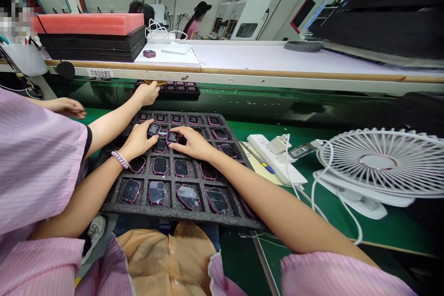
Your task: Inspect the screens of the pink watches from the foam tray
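Foam tray before person; power strip right of tray; fan right of strip.

The scene is lit brightly and evenly from overhead, and only soft, faint shadows are cast under the forearms. Glare is seen on the glossy watch faces in the foam tray. Straight lines are bowed by wide-angle distortion towards the edges. The far background is slightly soft, and the right edge is smeared.

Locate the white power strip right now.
In the head view, the white power strip lies on the green bench right of the black foam tray, between the tray and the white desk fan.
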The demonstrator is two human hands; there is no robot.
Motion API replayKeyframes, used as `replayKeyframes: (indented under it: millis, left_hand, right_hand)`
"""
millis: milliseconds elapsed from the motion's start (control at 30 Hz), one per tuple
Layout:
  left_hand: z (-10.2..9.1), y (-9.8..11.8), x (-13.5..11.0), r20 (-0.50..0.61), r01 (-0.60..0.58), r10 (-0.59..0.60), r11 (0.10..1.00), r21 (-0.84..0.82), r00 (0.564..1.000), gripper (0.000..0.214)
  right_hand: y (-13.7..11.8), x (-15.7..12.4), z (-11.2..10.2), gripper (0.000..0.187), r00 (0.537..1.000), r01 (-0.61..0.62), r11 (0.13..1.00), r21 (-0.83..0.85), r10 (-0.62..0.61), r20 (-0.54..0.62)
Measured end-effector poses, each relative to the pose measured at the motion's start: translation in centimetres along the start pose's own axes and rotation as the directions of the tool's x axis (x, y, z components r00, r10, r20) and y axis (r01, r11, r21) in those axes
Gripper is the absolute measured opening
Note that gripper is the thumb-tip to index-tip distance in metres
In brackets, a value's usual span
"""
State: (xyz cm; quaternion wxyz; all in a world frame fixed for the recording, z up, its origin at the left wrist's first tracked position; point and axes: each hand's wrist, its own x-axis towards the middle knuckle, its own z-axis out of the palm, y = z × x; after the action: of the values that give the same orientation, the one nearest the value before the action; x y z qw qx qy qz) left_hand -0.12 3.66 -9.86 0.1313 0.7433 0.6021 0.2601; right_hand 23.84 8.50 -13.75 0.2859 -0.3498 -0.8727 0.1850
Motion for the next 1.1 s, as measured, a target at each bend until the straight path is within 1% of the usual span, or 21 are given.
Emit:
replayKeyframes:
  millis: [300,500,633,733,867,933,1000,1100]
  left_hand:
    - [0.1,-0.3,0.1,-0.007,-0.004,0.004,1.000,0.016,1.000,0.062]
    - [0.1,0.1,0.0,0.013,0.000,-0.001,1.000,0.030,1.000,0.062]
    - [-0.3,0.5,0.1,0.024,0.005,-0.006,0.998,0.066,1.000,0.063]
    - [-0.9,0.2,0.0,0.019,-0.003,0.001,0.992,0.124,1.000,0.065]
    - [-2.2,-0.5,-1.0,0.023,0.024,-0.028,0.986,0.165,0.999,0.064]
    - [-3.0,-0.8,-2.0,0.040,0.035,-0.042,0.985,0.166,0.998,0.064]
    - [-3.9,-1.1,-2.9,0.030,0.052,-0.058,0.981,0.186,0.998,0.064]
    - [-5.1,-1.9,-3.7,-0.018,0.105,-0.104,0.958,0.265,0.994,0.063]
  right_hand:
    - [0.1,0.0,0.0,0.046,1.000,0.006,1.000,-0.001,-0.006,-0.002]
    - [0.0,-0.1,0.0,0.045,1.000,0.008,1.000,0.010,-0.008,-0.006]
    - [0.0,-0.2,-0.1,0.044,1.000,0.008,0.999,0.033,-0.007,-0.009]
    - [-0.1,0.3,-0.7,0.044,1.000,-0.010,1.000,0.012,0.011,-0.024]
    - [-0.9,2.7,-1.5,0.045,0.999,-0.045,0.997,-0.063,0.045,0.002]
    - [-1.8,4.5,-1.3,0.044,0.996,-0.083,0.992,-0.092,0.087,0.036]
    - [-3.0,6.4,-0.4,0.042,0.989,-0.118,0.988,-0.104,0.126,0.076]
    - [-4.8,9.0,1.9,0.042,0.982,-0.122,0.988,-0.097,0.135,0.133]
